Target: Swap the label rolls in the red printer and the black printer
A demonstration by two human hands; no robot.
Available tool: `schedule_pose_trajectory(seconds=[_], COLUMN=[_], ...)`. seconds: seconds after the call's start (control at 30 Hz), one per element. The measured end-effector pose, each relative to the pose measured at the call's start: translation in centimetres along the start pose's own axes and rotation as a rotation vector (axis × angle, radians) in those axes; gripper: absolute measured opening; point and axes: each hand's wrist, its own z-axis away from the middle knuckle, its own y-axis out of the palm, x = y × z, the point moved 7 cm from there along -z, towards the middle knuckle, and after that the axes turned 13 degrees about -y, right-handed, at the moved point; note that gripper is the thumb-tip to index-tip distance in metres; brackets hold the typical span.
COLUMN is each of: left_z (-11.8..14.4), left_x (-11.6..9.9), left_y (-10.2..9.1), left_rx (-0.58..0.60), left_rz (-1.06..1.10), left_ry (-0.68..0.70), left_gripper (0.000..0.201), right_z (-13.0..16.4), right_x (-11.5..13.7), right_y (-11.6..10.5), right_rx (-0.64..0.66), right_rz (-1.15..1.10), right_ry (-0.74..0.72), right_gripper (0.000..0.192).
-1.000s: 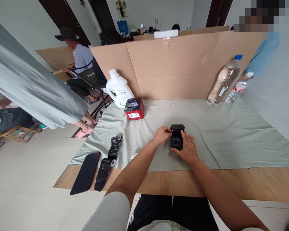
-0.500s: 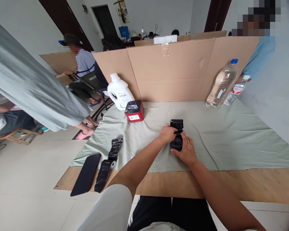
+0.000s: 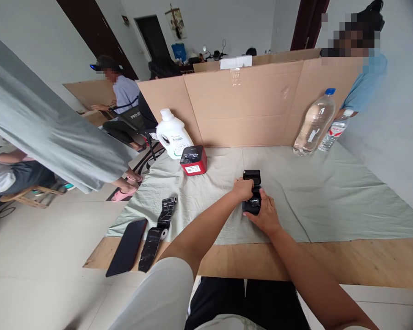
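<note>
A small black device (image 3: 252, 176) with its lid raised sits on the pale green cloth (image 3: 316, 201) in the middle of the table. My left hand (image 3: 243, 189) lies over its left side, fingers curled onto the open compartment. My right hand (image 3: 266, 214) grips the device's near end from the right. What is inside the compartment is hidden by my fingers.
A red and black box (image 3: 193, 161) and a white jug (image 3: 173, 133) stand at the back left. Two water bottles (image 3: 312, 123) stand at the back right before a cardboard screen (image 3: 254, 101). A phone (image 3: 127, 246) and black paper strips (image 3: 158, 229) lie front left. People sit nearby.
My left hand has slid from the device's left edge onto its top. The view has tilted slightly, so things sit a little higher in the picture.
</note>
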Motion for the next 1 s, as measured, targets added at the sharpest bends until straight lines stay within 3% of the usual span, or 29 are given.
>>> schedule_pose_trajectory(seconds=[0.07, 0.17, 0.3, 0.4, 0.5, 0.6, 0.7, 0.83, 1.0], left_z=[0.1, 0.4, 1.5, 3.1, 4.7, 6.6, 8.7, 11.4, 13.2], left_x=[0.1, 1.2, 6.6, 12.7, 19.4, 23.4, 23.9, 21.3, 17.8], left_y=[-0.6, -2.2, -4.7, -5.3, -4.9, -3.4, -2.1, -1.7, 0.3], left_rx=[-0.049, -0.072, 0.039, 0.167, 0.138, 0.13, 0.088, -0.059, 0.134], left_rz=[0.088, 0.408, 0.77, 0.632, 0.25, 0.036, -0.004, -0.07, -0.127], left_ry=[0.029, 0.071, 0.05, -0.045, -0.233, -0.362, -0.386, -0.272, -0.105], left_gripper=[0.025, 0.027, 0.029, 0.031, 0.027, 0.029, 0.036, 0.035, 0.022], right_z=[0.0, 0.0, 0.0, 0.0, 0.0, 0.0, 0.0, 0.1, 0.2], right_x=[0.0, -0.1, 0.0, 0.1, 0.1, 0.1, 0.1, 0.1, 0.1], right_y=[0.0, -0.1, -0.2, -0.2, -0.1, -0.1, 0.0, 0.1, 0.0], right_rx=[-0.003, -0.005, 0.018, 0.03, 0.03, 0.029, 0.03, 0.038, 0.059], right_rz=[0.005, -0.001, -0.013, -0.012, -0.012, -0.016, -0.013, -0.006, 0.003], right_ry=[0.006, 0.026, 0.012, 0.007, 0.008, 0.008, 0.007, 0.011, 0.016], right_gripper=[0.105, 0.106, 0.104, 0.1, 0.097, 0.093, 0.092, 0.087, 0.083])
